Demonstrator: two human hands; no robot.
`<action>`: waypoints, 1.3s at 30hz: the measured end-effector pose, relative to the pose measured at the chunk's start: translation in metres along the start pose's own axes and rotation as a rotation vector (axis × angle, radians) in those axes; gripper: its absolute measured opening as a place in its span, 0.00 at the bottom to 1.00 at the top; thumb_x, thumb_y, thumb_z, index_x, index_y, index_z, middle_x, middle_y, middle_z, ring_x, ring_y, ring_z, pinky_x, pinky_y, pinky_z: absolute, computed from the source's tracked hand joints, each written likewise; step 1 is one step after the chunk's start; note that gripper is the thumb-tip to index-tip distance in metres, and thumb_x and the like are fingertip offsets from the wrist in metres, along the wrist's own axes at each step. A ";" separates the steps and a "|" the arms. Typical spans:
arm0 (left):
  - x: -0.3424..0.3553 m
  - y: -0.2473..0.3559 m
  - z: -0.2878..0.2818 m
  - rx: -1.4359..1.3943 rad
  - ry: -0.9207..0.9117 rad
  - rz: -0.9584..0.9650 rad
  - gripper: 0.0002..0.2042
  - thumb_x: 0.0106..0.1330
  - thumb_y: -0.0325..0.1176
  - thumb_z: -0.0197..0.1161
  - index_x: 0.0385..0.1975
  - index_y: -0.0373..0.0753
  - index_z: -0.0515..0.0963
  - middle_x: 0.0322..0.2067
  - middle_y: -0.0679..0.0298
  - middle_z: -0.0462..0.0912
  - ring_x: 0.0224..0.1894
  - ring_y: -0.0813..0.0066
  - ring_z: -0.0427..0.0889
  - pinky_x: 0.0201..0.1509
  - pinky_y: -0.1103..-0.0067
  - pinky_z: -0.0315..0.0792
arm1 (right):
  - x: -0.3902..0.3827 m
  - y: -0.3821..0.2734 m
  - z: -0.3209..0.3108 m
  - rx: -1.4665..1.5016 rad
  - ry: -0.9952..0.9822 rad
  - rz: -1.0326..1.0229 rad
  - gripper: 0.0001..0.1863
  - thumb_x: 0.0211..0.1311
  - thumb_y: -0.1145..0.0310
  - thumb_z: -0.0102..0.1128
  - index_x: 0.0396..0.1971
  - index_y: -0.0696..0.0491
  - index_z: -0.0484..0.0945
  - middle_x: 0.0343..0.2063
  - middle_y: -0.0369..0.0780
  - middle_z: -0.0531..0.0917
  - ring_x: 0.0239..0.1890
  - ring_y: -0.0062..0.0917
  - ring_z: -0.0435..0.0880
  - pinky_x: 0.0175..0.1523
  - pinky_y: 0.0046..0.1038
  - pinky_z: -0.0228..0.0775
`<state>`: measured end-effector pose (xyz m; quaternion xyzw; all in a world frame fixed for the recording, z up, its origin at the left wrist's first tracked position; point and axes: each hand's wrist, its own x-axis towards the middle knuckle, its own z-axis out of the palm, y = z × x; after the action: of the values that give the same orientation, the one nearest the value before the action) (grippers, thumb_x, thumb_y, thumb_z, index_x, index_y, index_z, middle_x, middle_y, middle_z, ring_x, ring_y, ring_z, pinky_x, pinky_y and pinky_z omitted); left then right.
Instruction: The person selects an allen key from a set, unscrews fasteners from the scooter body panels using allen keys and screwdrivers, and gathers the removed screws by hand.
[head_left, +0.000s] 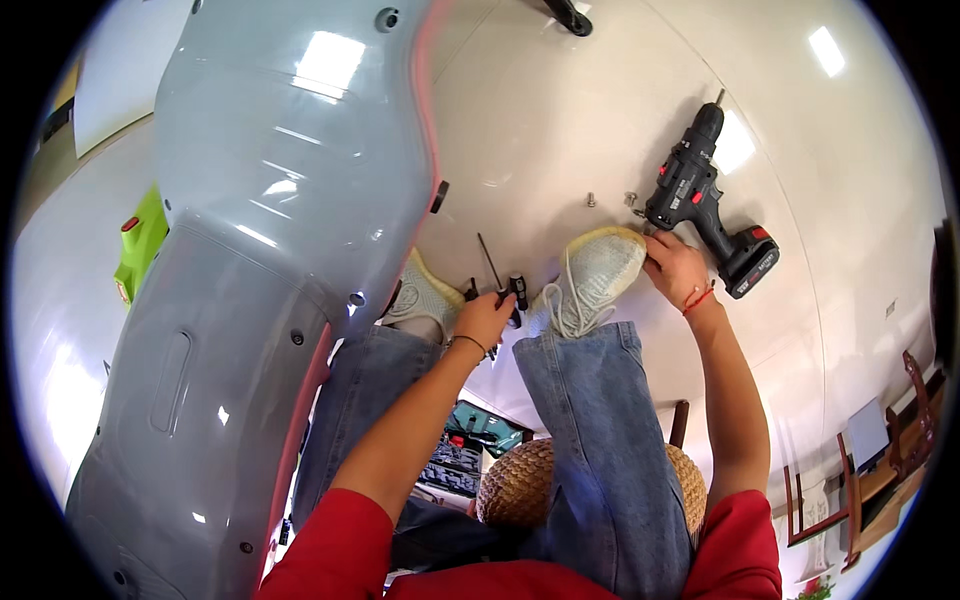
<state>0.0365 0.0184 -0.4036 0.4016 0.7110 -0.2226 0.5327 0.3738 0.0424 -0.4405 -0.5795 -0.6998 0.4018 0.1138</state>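
My left hand [484, 320] is down at the floor between my shoes, its fingers closed round the dark handle of a screwdriver [489, 258] whose thin shaft points away from me. A second, stubby black-handled screwdriver [518, 288] lies just right of it. Other dark tool parts by the fingers are partly hidden. My right hand [677, 268] is low beside the toe of my light shoe [605, 268], fingers drawn together; whatever they may hold is too small or hidden to make out. Beyond it lies a black cordless drill [690, 180] with a bit fitted.
A large glossy grey plastic shell [270, 200] with a pink edge fills the left side. Small metal pieces [591, 200] lie near the drill. Below my left arm is an open tool case [455, 465]. A woven stool [515, 485] is beneath me; wooden furniture [860, 490] stands at right.
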 end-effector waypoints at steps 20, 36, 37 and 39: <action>0.036 0.115 -0.011 -0.250 0.203 0.555 0.14 0.64 0.29 0.60 0.49 0.36 0.72 0.44 0.60 0.79 0.38 0.72 0.81 0.42 0.79 0.75 | 0.007 -0.007 0.049 0.031 0.542 0.207 0.09 0.54 0.64 0.66 0.36 0.44 0.82 0.28 0.35 0.82 0.29 0.31 0.82 0.32 0.29 0.73; 0.065 0.176 -0.010 -0.260 -0.115 0.668 0.14 0.63 0.23 0.59 0.49 0.35 0.71 0.49 0.57 0.72 0.43 0.67 0.82 0.48 0.78 0.77 | -0.007 -0.032 0.015 1.214 0.193 0.744 0.34 0.74 0.46 0.34 0.43 0.64 0.78 0.40 0.44 0.83 0.43 0.25 0.80 0.54 0.25 0.69; 0.067 0.177 -0.006 -0.352 -0.139 0.652 0.14 0.63 0.23 0.59 0.48 0.34 0.71 0.48 0.55 0.72 0.43 0.65 0.82 0.48 0.77 0.77 | -0.001 -0.035 0.012 1.207 0.196 0.744 0.34 0.74 0.46 0.34 0.43 0.64 0.78 0.40 0.44 0.83 0.43 0.25 0.80 0.54 0.25 0.69; 0.061 0.184 -0.002 -0.387 -0.150 0.618 0.13 0.63 0.23 0.57 0.48 0.33 0.71 0.48 0.55 0.72 0.44 0.65 0.81 0.48 0.77 0.77 | 0.011 -0.041 0.007 1.261 0.129 0.771 0.36 0.73 0.43 0.33 0.47 0.63 0.78 0.44 0.45 0.82 0.48 0.26 0.78 0.58 0.25 0.64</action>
<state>0.1772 0.1466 -0.4395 0.4718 0.5442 0.0584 0.6912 0.3365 0.0490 -0.4201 -0.6314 -0.0751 0.7040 0.3165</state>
